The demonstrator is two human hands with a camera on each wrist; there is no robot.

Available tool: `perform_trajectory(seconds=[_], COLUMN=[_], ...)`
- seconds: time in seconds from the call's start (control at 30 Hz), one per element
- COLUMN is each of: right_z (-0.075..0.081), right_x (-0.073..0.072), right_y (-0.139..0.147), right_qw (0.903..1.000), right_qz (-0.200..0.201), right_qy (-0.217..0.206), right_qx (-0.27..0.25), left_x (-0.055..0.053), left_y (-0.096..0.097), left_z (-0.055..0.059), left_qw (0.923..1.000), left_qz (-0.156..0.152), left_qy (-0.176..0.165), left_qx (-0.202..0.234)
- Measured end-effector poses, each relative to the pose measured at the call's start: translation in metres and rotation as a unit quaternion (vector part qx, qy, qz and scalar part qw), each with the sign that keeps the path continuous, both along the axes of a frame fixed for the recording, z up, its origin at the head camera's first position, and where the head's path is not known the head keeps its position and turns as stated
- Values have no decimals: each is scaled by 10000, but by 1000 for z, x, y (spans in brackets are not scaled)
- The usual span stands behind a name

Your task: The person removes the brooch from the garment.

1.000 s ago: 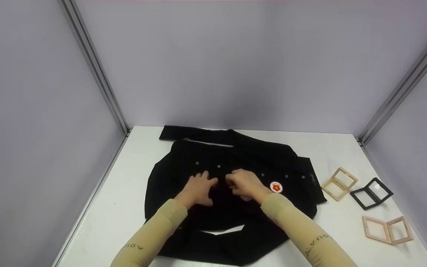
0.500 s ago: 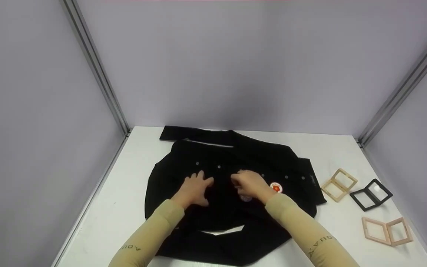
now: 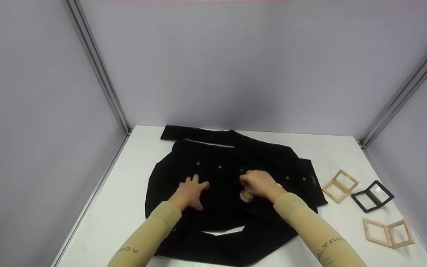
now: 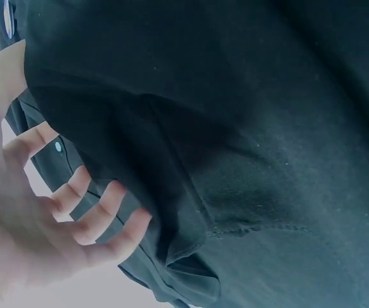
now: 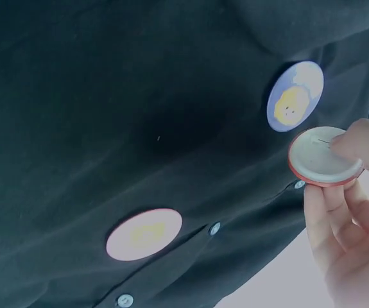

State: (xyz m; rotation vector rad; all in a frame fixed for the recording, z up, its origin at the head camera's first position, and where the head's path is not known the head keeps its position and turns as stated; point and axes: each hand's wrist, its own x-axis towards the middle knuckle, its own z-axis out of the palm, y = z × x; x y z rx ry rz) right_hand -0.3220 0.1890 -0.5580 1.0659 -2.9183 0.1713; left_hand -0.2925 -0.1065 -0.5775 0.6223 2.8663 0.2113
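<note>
A black long-sleeved shirt [image 3: 221, 207] lies spread out, buttons up its front. My right hand [image 3: 260, 183] is over its middle and pinches a round pin badge [image 5: 322, 157] between thumb and fingers; the badge's white back, pin and red rim show in the right wrist view. Close by on the cloth sits a purple badge [image 3: 246, 195] with a yellow figure. A second, pale badge [image 5: 144, 235] is farther along the shirt, mostly behind my right wrist in the head view. To the left, my left hand [image 3: 190, 193] has its fingers spread against the shirt and holds nothing.
Three small hinged frames stand open on the white table [image 3: 124, 207] at the right: a light wooden one [image 3: 333, 190], a black one [image 3: 366, 198] and a pinkish one [image 3: 388, 233]. Grey panels [image 3: 235, 74] enclose the back and sides.
My right hand has moved right, uncovering the purple badge and covering most of the white badge with the red flower. My left hand has slid a little left and toward me, fingers still spread.
</note>
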Motion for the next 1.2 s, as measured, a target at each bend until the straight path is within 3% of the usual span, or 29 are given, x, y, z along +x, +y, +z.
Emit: perform_trajectory(seconds=[0.23, 0.4, 0.73, 1.2], right_z=[3, 3, 5, 12], right_x=[-2, -5, -6, -10], right_y=[14, 20, 32, 64], right_qw=[9994, 9993, 9988, 9959], right_qz=[-17, -138, -194, -767], right_qy=[311, 279, 375, 76], right_qx=[117, 224, 261, 483], left_x=[4, 3, 3, 2], left_y=[-3, -3, -2, -4], left_z=[-2, -4, -4, -4], left_qw=[9997, 9995, 9993, 9994], left_qz=[117, 142, 270, 249], left_qy=[-216, -209, -269, -240], left_qx=[43, -164, -51, -18])
